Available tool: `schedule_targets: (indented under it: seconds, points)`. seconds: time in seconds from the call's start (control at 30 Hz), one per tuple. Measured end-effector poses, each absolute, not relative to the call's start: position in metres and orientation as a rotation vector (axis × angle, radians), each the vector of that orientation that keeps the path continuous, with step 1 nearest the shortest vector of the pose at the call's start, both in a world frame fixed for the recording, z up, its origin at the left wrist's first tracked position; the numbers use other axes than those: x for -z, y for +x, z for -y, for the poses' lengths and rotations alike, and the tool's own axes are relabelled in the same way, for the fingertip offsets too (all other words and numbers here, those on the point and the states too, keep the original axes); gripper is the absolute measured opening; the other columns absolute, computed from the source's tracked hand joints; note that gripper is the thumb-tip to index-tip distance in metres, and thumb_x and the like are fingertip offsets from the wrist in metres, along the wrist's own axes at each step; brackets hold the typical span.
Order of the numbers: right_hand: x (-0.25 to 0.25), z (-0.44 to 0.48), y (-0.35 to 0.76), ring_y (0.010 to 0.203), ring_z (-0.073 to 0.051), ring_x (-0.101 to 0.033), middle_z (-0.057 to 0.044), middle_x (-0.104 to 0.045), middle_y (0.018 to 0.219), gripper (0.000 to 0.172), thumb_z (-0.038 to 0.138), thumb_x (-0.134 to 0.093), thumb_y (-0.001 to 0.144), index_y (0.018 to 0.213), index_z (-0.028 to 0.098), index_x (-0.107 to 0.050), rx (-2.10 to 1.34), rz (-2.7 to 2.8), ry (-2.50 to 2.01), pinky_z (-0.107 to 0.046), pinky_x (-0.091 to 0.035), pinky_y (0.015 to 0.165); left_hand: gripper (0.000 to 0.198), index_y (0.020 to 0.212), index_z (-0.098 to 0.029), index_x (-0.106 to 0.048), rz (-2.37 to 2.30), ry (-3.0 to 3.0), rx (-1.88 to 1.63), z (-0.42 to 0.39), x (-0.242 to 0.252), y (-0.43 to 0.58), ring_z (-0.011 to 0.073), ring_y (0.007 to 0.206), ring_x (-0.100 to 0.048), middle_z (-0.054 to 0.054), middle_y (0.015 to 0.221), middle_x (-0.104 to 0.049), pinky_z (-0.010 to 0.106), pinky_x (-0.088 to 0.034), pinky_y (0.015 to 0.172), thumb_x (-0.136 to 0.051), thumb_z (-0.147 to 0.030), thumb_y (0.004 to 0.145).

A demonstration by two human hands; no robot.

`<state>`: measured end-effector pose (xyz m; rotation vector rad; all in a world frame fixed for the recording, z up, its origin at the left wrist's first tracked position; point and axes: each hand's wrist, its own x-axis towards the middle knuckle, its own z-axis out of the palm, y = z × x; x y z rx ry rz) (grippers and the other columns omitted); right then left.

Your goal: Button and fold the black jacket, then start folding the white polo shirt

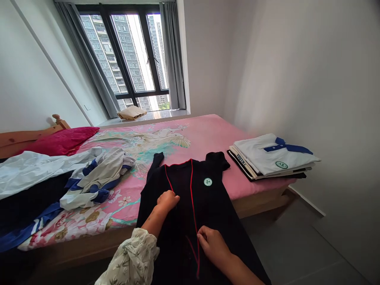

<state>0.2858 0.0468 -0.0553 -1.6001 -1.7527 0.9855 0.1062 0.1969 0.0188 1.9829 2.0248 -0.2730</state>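
Observation:
A black cardigan [213, 206] with red front edging and a round white-and-green badge lies face up over the bed's near edge, its lower part hanging towards me. Both sleeves are at its upper corners. My left hand [168, 200] is closed on the left front edge, about chest height. Lower down, my right hand [212, 243] pinches the red edging of the right front panel. The two front edges lie apart near the neck. The cardigan's bottom hem is out of view.
Folded shirts [273, 156] are stacked at the bed's right corner. Rumpled white, grey and blue clothes [97, 178] lie on the left, near a dark red pillow [62, 140]. A folded beige cloth [132, 113] rests on the window ledge. Grey floor [297, 237] shows at right.

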Motion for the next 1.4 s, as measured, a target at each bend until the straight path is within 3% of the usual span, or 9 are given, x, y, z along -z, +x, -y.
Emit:
schedule_targets:
  seconds: [0.13, 0.37, 0.6, 0.8, 1.03, 1.13, 1.4]
  points:
    - [0.061, -0.046, 0.286, 0.057, -0.010, -0.051, 0.002, -0.058, 0.062, 0.021, 0.029, -0.045, 0.086, 0.073, 0.020, -0.059, -1.010, 1.708, -1.566, -0.021, -0.031, 0.052, 0.051, 0.086, -0.016, -0.068, -2.029, 1.979, 0.293, -0.199, -0.021, 0.106, 0.0329, 0.103, -0.061, 0.016, 0.104, -0.068, 0.039, -0.047, 0.082, -0.052, -0.062, 0.072]
    - [0.065, -0.048, 0.287, 0.056, -0.010, -0.050, 0.003, -0.056, 0.061, 0.023, 0.030, -0.043, 0.087, 0.073, 0.019, -0.058, -1.018, 1.666, -1.517, -0.020, -0.032, 0.053, 0.035, 0.086, -0.014, -0.064, -2.003, 1.925, 0.356, -0.207, -0.021, 0.106, 0.0167, 0.083, -0.065, 0.006, 0.087, -0.070, 0.037, -0.049, 0.081, -0.053, -0.048, 0.082]
    - [0.066, -0.050, 0.289, 0.056, -0.010, -0.048, 0.002, -0.055, 0.061, 0.024, 0.031, -0.043, 0.087, 0.071, 0.018, -0.056, -1.026, 1.622, -1.499, -0.021, -0.032, 0.054, 0.046, 0.052, -0.019, -0.061, -1.933, 1.897, 0.338, -0.205, -0.026, 0.106, 0.0240, 0.073, -0.068, 0.007, 0.062, -0.070, 0.034, -0.049, 0.074, -0.051, -0.060, 0.072]
    - [0.071, -0.051, 0.288, 0.057, -0.011, -0.048, 0.002, -0.053, 0.060, 0.025, 0.032, -0.042, 0.087, 0.070, 0.019, -0.055, -1.035, 1.603, -1.509, -0.021, -0.033, 0.054, 0.031, 0.054, -0.017, -0.062, -1.930, 1.784, 0.334, -0.207, -0.022, 0.104, 0.0205, 0.052, -0.064, 0.006, 0.055, -0.067, 0.031, -0.050, 0.059, -0.051, -0.039, 0.073]
    - [0.071, -0.053, 0.291, 0.057, -0.011, -0.048, 0.002, -0.053, 0.060, 0.024, 0.030, -0.043, 0.085, 0.068, 0.018, -0.054, -1.041, 1.568, -1.491, -0.021, -0.032, 0.054, 0.031, 0.064, -0.017, -0.065, -1.995, 1.776, 0.295, -0.206, -0.020, 0.108, 0.0235, 0.070, -0.068, 0.008, 0.055, -0.065, 0.034, -0.050, 0.071, -0.049, -0.040, 0.076]
    - [0.070, -0.054, 0.291, 0.057, -0.011, -0.048, 0.002, -0.053, 0.060, 0.023, 0.030, -0.044, 0.085, 0.068, 0.018, -0.054, -1.049, 1.546, -1.498, -0.021, -0.033, 0.054, 0.038, 0.054, -0.017, -0.061, -1.977, 1.727, 0.323, -0.209, -0.019, 0.107, 0.0264, 0.063, -0.067, 0.008, 0.048, -0.061, 0.035, -0.051, 0.065, -0.047, -0.045, 0.075]
    - [0.067, -0.054, 0.294, 0.053, -0.010, -0.044, 0.003, -0.050, 0.056, 0.022, 0.029, -0.045, 0.084, 0.068, 0.018, -0.055, -1.075, 1.526, -1.476, -0.021, -0.031, 0.052, 0.033, 0.049, -0.016, -0.057, -1.953, 1.622, 0.329, -0.214, -0.012, 0.100, 0.0207, 0.049, -0.062, 0.005, 0.044, -0.058, 0.032, -0.050, 0.056, -0.051, -0.036, 0.075]
